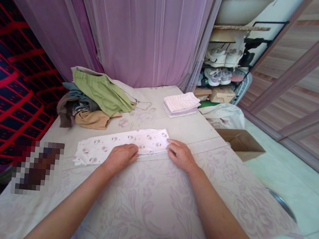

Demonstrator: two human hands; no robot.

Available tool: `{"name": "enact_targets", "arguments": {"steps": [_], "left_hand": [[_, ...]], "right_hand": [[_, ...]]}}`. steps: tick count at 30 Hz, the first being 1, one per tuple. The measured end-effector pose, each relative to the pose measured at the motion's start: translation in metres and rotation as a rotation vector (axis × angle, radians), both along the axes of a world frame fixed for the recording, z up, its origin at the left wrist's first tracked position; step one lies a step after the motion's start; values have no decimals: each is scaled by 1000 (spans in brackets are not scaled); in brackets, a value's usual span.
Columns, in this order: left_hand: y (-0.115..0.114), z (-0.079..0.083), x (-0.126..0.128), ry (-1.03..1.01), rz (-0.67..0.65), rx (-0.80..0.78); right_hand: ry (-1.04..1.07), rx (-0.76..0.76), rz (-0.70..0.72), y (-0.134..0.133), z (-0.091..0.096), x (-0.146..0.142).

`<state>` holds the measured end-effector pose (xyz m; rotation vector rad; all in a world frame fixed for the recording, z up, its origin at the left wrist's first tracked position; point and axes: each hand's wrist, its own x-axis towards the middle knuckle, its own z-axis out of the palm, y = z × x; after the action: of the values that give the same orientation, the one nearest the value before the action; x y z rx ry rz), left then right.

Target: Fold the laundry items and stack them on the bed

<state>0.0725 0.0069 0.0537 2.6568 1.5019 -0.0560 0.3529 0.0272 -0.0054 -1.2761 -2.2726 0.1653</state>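
Note:
A white printed garment lies folded into a long strip across the table covered with a pale floral cloth. My left hand rests palm down on the strip's near edge, fingers curled over the fabric. My right hand presses on the strip's right end, its fingers closed on the edge of the cloth. Both forearms reach in from the bottom of the view.
A heap of unfolded clothes, green, grey and tan, sits at the back left. A folded striped stack lies at the back right. A cardboard box stands on the floor to the right, a shoe rack behind it. Pink curtains hang behind.

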Motion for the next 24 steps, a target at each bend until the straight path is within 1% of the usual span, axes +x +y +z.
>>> {"name": "enact_targets", "arguments": {"steps": [5, 10, 13, 20, 22, 24], "left_hand": [[-2, -8, -1, 19, -7, 41], [-2, -13, -3, 13, -65, 89], [-2, -14, -1, 17, -67, 95], [-4, -9, -2, -3, -79, 55], [-2, -7, -3, -28, -77, 50], [4, -6, 0, -74, -49, 50]], "right_hand": [[-4, -7, -11, -3, 2, 0], [-39, -72, -30, -6, 5, -1], [-39, -111, -20, -5, 5, 0], [17, -114, 5, -4, 1, 6], [45, -94, 14, -3, 3, 5], [82, -58, -18, 1, 8, -2]]}}
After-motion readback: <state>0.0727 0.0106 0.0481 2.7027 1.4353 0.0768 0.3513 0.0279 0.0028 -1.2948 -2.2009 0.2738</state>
